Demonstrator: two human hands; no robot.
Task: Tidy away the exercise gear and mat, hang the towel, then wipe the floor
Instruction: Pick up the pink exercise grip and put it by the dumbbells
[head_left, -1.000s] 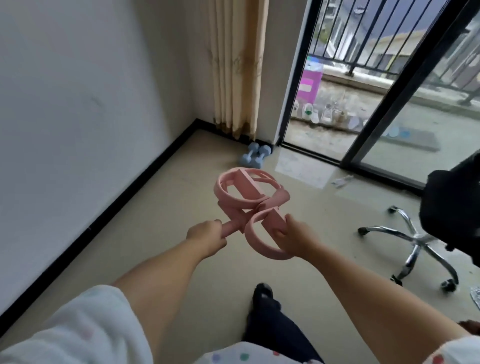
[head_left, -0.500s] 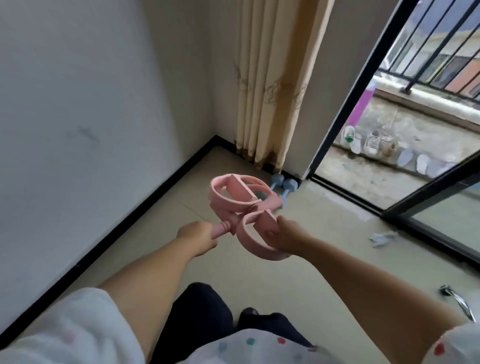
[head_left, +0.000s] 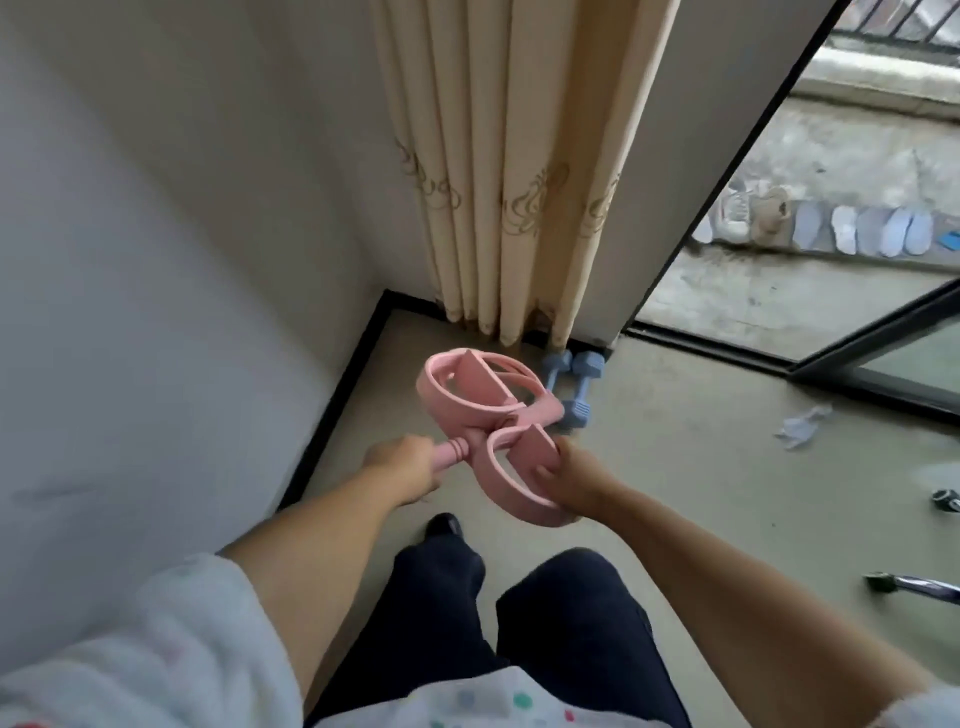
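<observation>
I hold a pink exercise pull device (head_left: 483, 400) with two loop pedals out in front of me, above the floor. My left hand (head_left: 402, 465) is closed around its round pink handle. My right hand (head_left: 574, 480) grips the nearer loop and its flat pedal plate. Two pale blue dumbbells (head_left: 574, 387) lie on the floor just beyond the device, at the foot of the curtain in the room's corner. No mat or towel is in view.
A white wall (head_left: 156, 260) with black skirting runs along the left. Beige curtain (head_left: 509, 182) hangs in the corner beside a black-framed sliding door (head_left: 727, 171). Crumpled paper (head_left: 802, 426) lies on the floor; a chair base leg (head_left: 919, 587) is at right. Shoes line the balcony.
I have walked closer to the corner; the curtain and dumbbells loom larger and the view has tilted down. Both hands keep the same grip on the pink device.
</observation>
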